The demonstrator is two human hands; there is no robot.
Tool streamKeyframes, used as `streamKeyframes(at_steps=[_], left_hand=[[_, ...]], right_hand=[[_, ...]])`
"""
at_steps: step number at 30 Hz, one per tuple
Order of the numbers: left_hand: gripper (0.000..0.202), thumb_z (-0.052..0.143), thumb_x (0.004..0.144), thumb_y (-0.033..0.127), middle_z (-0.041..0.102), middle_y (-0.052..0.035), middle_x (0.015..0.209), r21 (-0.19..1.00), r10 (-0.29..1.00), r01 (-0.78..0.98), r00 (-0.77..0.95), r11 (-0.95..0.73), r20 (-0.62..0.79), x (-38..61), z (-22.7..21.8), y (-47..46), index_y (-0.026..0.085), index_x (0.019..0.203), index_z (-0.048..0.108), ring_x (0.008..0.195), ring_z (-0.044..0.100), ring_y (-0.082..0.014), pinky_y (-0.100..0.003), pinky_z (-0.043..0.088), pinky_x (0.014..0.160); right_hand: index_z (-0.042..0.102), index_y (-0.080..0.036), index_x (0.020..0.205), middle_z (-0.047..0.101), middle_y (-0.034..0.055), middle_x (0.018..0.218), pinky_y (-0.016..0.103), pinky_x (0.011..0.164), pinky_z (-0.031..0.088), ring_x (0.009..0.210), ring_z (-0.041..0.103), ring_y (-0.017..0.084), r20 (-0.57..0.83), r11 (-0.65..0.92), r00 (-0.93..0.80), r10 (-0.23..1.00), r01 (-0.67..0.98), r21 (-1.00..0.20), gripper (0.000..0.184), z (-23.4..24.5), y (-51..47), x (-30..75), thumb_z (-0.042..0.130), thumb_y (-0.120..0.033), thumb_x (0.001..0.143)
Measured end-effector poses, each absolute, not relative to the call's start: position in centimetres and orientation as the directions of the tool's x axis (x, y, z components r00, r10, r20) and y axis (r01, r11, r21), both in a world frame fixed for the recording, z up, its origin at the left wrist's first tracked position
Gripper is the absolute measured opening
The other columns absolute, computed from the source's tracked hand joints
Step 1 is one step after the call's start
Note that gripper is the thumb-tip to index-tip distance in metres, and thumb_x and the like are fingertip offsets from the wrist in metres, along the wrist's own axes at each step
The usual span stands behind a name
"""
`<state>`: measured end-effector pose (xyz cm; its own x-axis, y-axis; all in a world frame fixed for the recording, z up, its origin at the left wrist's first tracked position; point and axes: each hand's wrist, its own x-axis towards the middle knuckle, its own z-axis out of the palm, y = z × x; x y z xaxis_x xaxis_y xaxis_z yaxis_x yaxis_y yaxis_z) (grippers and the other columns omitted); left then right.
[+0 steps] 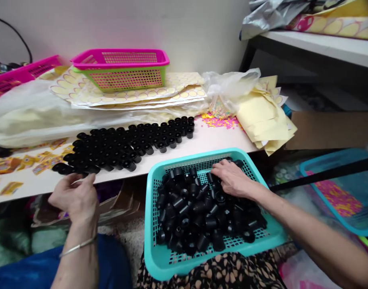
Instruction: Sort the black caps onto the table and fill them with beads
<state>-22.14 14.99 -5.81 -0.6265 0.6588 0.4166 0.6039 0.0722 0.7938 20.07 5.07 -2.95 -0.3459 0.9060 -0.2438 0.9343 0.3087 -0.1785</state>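
A teal basket (160, 257) rests on my lap, holding a heap of small black plastic caps (199, 216). My right hand (232, 176) reaches into the basket's far side, fingers curled down among the caps. My left hand (75, 196) hovers at the table's front edge, fingers pinched together near the rows of upright black caps (126, 144) standing on the white table (214, 140). Whether the left fingers hold anything is hidden. A thin metal bangle circles my left wrist.
Sticker sheets (136, 94) lie stacked at the back under a pink and green basket (124, 68). A clear bag (226, 92) and yellow backing paper (262, 116) sit right. Loose yellow stickers (27, 162) lie left. Another teal basket (343, 192) stands at right, a shelf above.
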Motion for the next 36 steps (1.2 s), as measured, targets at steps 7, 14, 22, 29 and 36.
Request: streamKeyframes(at_steps=[7, 14, 22, 29, 36], left_hand=[[0.014, 0.062, 0.075, 0.028, 0.065, -0.0021, 0.083, 0.713, 0.919, 0.581, 0.272, -0.393, 0.285, -6.5, -0.4, 10.0, 0.018, 0.082, 0.067, 0.073, 0.058, -0.0146, -0.026, 0.045, 0.068], [0.02, 0.046, 0.069, 0.006, 0.058, -0.0022, 0.067, 0.559, 0.653, 0.587, 0.75, -0.585, -0.106, 1.0, -2.0, 10.8, 0.016, 0.069, 0.063, 0.068, 0.053, -0.0156, -0.026, 0.04, 0.065], [0.012, 0.052, 0.066, 0.008, 0.058, -0.0055, 0.068, 0.497, 0.535, 0.582, 0.807, -0.644, -0.251, 6.0, -4.3, 11.9, 0.015, 0.069, 0.06, 0.071, 0.056, -0.0209, -0.03, 0.042, 0.067], [0.021, 0.061, 0.069, 0.02, 0.062, -0.0069, 0.087, 0.548, 0.525, 0.581, 0.805, -0.602, -0.277, 6.0, -5.0, 12.3, 0.015, 0.09, 0.063, 0.084, 0.057, -0.0232, -0.033, 0.044, 0.076], [0.034, 0.067, 0.063, 0.017, 0.059, 0.0008, 0.082, 0.922, 0.543, 0.386, 0.777, -0.015, -0.317, 3.9, -2.5, 11.4, 0.015, 0.095, 0.057, 0.071, 0.051, -0.0123, -0.024, 0.04, 0.063]], right_hand=[[0.059, -0.016, 0.096, 0.061, 0.0111, 0.096, 0.035, 0.081, 0.04, 0.091, 0.05, 0.024, -0.306, 0.322, -0.404, 0.862, 0.903, -0.285, 0.031, -5.5, 6.5, 20.0, 0.053, -0.003, 0.068], [0.056, -0.017, 0.093, 0.057, 0.0036, 0.091, 0.027, 0.07, 0.041, 0.081, 0.052, 0.017, -0.258, 0.237, -0.421, 0.87, 0.815, -0.53, 0.025, -4.5, 4.7, 22.5, 0.056, -0.01, 0.069], [0.055, -0.017, 0.103, 0.054, -0.0038, 0.066, 0.024, 0.053, 0.034, 0.057, 0.047, 0.011, -0.295, -0.251, -0.072, 0.953, 0.363, -0.897, 0.031, -2.5, 1.1, 24.9, 0.062, -0.03, 0.075], [0.06, -0.015, 0.076, 0.058, 0.0005, 0.068, 0.025, 0.059, 0.043, 0.059, 0.05, 0.01, -0.379, -0.329, 0.173, 0.909, -0.261, -0.908, 0.03, -1.8, -0.3, 24.2, 0.067, -0.044, 0.075], [0.062, -0.015, 0.079, 0.06, 0.0054, 0.091, 0.036, 0.076, 0.052, 0.083, 0.058, 0.017, -0.48, -0.426, -0.064, 0.875, -0.574, -0.699, 0.03, -2.2, -1.5, 22.2, 0.066, -0.044, 0.076]])
